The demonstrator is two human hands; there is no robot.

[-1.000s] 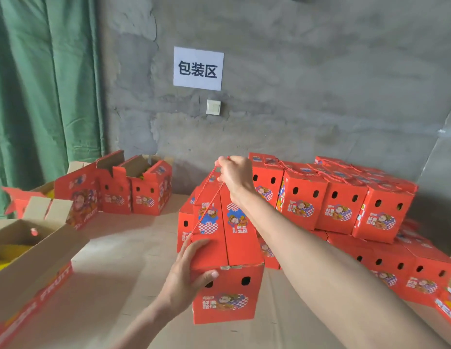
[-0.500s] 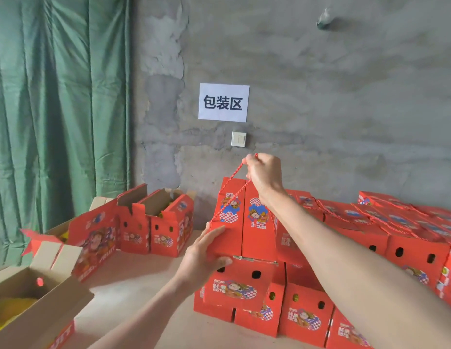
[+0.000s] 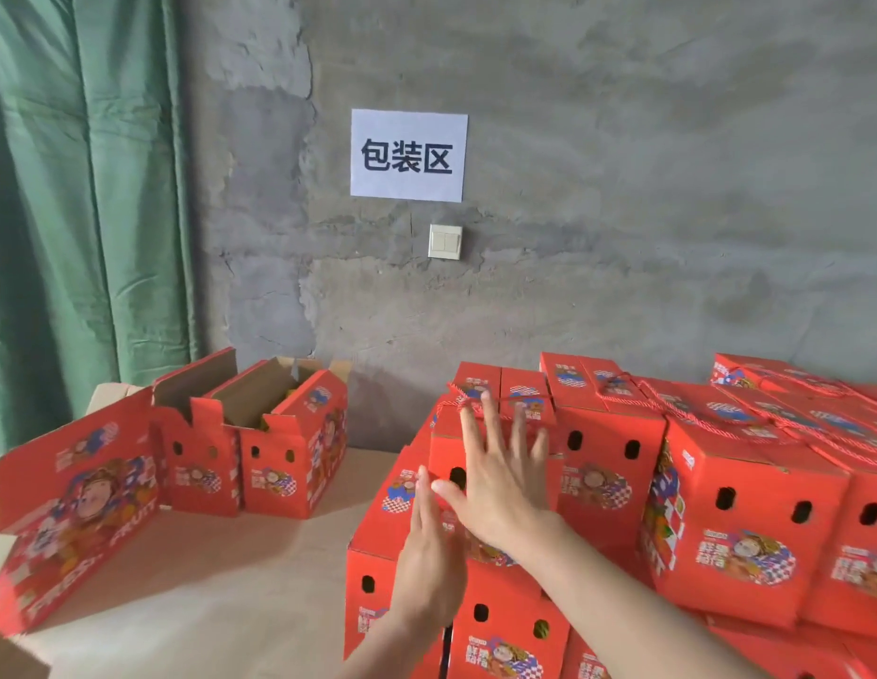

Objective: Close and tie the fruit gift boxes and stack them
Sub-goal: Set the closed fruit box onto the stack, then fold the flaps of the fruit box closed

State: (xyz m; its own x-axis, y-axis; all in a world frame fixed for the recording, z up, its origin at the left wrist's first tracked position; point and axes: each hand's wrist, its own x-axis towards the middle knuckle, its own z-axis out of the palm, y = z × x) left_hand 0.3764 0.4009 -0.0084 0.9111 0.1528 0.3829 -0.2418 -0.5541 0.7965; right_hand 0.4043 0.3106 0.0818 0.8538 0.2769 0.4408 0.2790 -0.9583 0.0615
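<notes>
Head view: the right hand (image 3: pixel 500 482) is open with fingers spread wide, positioned in front of the front face of the top gift box (image 3: pixel 445 448); motion blur prevents confirming contact. The left hand (image 3: pixel 429 556) is flat with straight fingers, just below and left of it. This box is closed, carries a red cord (image 3: pixel 451 406) on its lid, and sits at the left end of the stack of closed boxes (image 3: pixel 750 507). Open boxes (image 3: pixel 280 433) stand well apart, left on the table (image 3: pixel 206 580).

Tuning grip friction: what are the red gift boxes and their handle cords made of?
Red gift boxes: printed cardboard, likely corrugated, slight sheen; the open box shows raw brown inner flaps. Handle cords: twisted red rope, fibre unclear.
</notes>
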